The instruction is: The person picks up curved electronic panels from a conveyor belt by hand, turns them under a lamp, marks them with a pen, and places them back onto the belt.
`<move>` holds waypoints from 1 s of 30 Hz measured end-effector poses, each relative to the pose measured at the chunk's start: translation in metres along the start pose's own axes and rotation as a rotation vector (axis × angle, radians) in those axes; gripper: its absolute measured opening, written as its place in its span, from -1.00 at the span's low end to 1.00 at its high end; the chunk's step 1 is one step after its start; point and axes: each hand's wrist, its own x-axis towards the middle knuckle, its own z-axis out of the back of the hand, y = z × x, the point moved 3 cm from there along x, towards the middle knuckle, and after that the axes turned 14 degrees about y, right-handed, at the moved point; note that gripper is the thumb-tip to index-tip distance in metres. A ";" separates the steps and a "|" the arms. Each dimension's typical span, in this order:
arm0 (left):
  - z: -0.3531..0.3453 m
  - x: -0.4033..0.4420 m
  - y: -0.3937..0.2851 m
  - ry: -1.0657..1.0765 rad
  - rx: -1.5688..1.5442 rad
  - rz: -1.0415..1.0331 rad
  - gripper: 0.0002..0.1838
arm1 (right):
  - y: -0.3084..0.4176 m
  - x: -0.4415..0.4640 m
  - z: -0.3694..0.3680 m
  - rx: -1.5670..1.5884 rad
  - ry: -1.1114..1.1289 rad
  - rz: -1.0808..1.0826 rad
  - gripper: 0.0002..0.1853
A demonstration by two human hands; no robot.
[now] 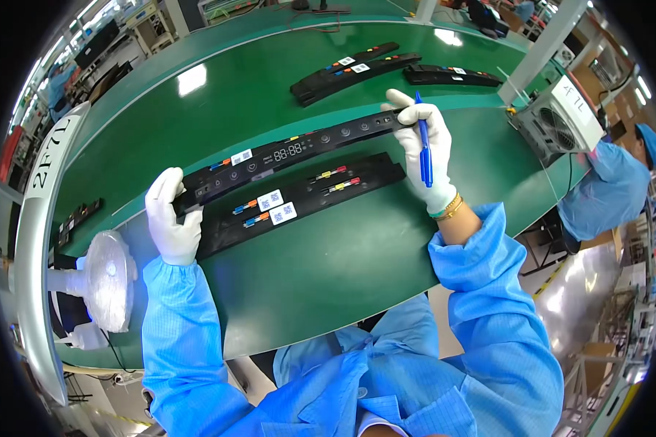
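Observation:
A long black control panel (288, 152) with a white digit display and round button icons is held up lengthwise between my hands. My white-gloved left hand (171, 218) pinches its left end. The gloved right hand (426, 138) grips the other end between thumb and fingers, and a blue pen (425, 153) is tucked in the same hand, pointing down along the palm. Just below, on the green table, two black panels (299, 198) lie side by side, with white code labels and coloured connectors on top. Part of them is hidden behind the held panel and my left hand.
More black panels (353, 75) lie at the far side of the green table (306, 284), with another panel (455, 75) to their right. A small fan unit (557, 120) stands at right, a plastic-wrapped round object (109, 280) at left. A co-worker in blue (608, 189) is at the right.

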 end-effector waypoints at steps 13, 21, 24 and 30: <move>0.027 -0.011 0.009 0.547 -0.140 0.101 -0.62 | -0.002 -0.001 -0.009 -0.629 0.150 -0.450 -0.80; 0.010 -0.012 -0.006 0.559 -0.003 0.047 -0.55 | 0.019 0.004 -0.018 -1.260 0.177 -0.122 -0.75; -0.002 -0.012 -0.017 0.524 0.012 0.021 -0.57 | 0.027 0.004 -0.037 -0.919 0.157 0.074 -0.73; -0.027 -0.006 -0.049 0.505 -0.017 0.068 -0.60 | 0.040 -0.015 -0.074 -0.096 0.261 -0.347 -0.82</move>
